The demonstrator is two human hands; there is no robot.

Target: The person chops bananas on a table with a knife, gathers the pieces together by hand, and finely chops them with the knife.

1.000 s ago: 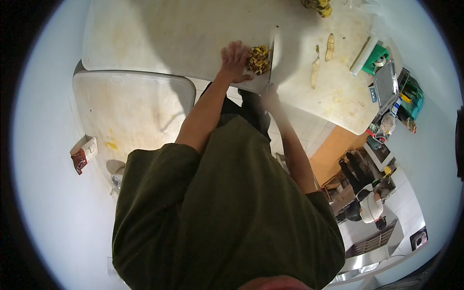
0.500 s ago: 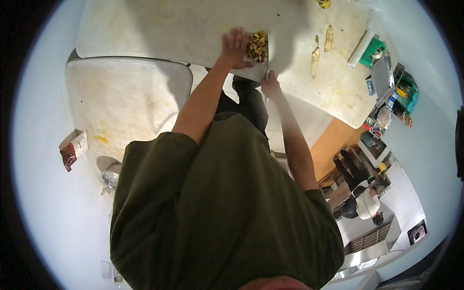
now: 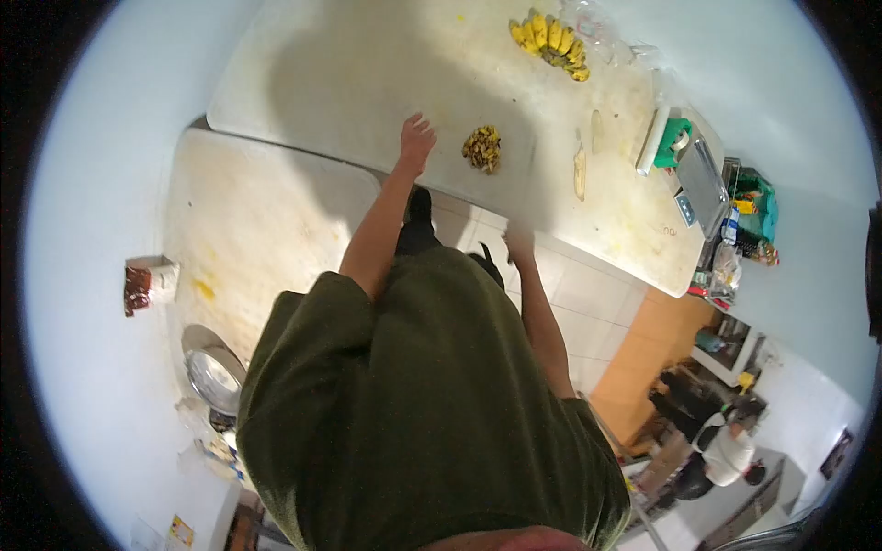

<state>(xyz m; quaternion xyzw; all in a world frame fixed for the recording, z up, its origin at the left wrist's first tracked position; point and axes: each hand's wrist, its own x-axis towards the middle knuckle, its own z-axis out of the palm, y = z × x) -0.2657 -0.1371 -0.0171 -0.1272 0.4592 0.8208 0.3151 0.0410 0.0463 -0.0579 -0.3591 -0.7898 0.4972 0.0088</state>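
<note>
Chopped yellow-and-brown pieces touch neither hand: the left hand, fingers loosely parted, grips nothing I can see; the right hand blurs beside the near edge, so I can't tell its grip. They lie heaped on the smooth, stained off-white tabletop. A careless sideways sweep from the left hand could scatter them over that edge.

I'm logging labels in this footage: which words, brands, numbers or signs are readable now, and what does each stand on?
None can be read.
Scale display: too small.
Brown-and-white packet: any print is too small.
Yellow card at lower left: too blurred.
Faint mark on the large table: cannot tell if it is writing.
</note>
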